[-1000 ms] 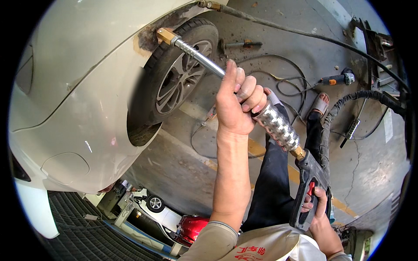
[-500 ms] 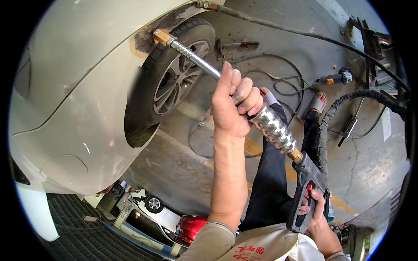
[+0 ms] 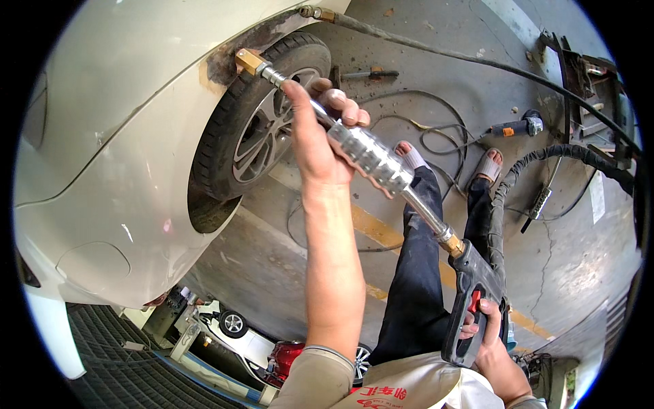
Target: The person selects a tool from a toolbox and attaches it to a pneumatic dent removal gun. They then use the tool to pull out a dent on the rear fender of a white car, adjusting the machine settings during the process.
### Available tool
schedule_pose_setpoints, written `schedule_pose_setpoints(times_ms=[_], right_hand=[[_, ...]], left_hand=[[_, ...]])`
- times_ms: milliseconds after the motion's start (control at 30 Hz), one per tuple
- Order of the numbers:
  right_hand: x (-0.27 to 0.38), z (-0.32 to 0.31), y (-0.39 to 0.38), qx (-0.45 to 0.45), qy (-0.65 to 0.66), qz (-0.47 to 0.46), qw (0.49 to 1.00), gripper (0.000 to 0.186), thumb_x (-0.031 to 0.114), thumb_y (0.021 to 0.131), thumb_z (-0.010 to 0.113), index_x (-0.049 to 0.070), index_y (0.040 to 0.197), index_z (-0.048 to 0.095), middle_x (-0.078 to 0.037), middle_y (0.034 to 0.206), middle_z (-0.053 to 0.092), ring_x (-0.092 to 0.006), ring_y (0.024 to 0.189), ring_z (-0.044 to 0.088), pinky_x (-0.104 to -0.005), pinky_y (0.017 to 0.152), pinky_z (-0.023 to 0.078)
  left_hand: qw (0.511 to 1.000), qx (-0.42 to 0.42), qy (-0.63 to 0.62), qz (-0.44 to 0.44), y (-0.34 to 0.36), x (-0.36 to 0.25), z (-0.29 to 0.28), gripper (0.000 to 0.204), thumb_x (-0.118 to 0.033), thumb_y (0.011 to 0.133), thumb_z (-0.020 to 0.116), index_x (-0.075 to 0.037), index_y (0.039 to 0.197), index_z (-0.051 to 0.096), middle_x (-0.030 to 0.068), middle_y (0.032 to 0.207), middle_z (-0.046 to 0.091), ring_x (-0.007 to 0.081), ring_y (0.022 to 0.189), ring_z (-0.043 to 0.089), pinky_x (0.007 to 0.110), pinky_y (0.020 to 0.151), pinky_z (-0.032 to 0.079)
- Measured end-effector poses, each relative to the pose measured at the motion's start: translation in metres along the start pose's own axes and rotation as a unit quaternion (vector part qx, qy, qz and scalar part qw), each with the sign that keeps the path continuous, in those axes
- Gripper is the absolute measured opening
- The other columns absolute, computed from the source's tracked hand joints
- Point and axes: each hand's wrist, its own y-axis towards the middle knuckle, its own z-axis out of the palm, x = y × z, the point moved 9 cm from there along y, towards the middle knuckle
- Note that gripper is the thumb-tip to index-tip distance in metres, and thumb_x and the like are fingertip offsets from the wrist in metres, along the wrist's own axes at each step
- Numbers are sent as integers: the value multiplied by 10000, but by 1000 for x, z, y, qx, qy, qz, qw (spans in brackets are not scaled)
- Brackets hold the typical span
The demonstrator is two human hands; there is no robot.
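Note:
A slide-hammer dent puller stretches from the white car's wheel arch down to my waist. Its brass tip meets the bare, dark-scraped arch edge above the tyre. My left hand wraps around the upper end of the knobbed chrome sliding weight, the thumb lying along the steel shaft. Bare shaft shows between the weight and the black pistol grip. My right hand is closed around that grip near its red trigger; some fingers are hidden behind the handle.
A thick cable runs from a brass clamp on the arch. A sleeved hose joins the handle. Around my feet lie a hammer, an angle grinder and looped cord. Another white car stands behind.
My left hand has slid the weight up the shaft toward the brass tip, baring shaft above the grip. The right hand stays on the handle.

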Motion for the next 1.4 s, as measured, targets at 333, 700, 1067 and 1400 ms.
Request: schedule_pose_setpoints(times_ms=[333, 700, 1067, 1400], right_hand=[[5, -2, 1, -6, -20, -10, 1000, 218, 260, 758, 592, 82, 869, 533, -32, 621, 483, -86, 465, 417, -224, 465, 373], [4, 4, 3, 9, 13, 8, 1000, 212, 255, 768, 582, 71, 872, 571, -31, 633, 508, -94, 462, 437, -230, 467, 393], [8, -15, 3, -15, 9, -6, 1000, 202, 246, 776, 580, 83, 889, 543, -17, 641, 482, -88, 473, 429, -227, 465, 381], [10, -7, 7, -6, -2, -18, 1000, 216, 261, 774, 582, 86, 893, 541, -11, 638, 480, -82, 472, 429, -219, 464, 374]], left_hand=[[997, 23, -53, -56, -31, 32, 8, 473, -568, 892, 445, -111, 876, 567, -88, 492, 350, 90, 503, 405, 270, 542, 380], [893, 235, -369, -103, -39, 46, 24, 476, -544, 942, 345, -102, 821, 470, -46, 537, 428, 94, 486, 412, 315, 623, 440], [991, -59, 65, -98, -58, 47, 7, 321, -334, 933, 521, -151, 705, 389, -58, 601, 327, 58, 501, 315, 235, 508, 321], [968, 102, -139, -180, -33, 55, 23, 461, -368, 962, 431, -182, 570, 276, -72, 455, 205, 63, 350, 164, 237, 376, 227]])
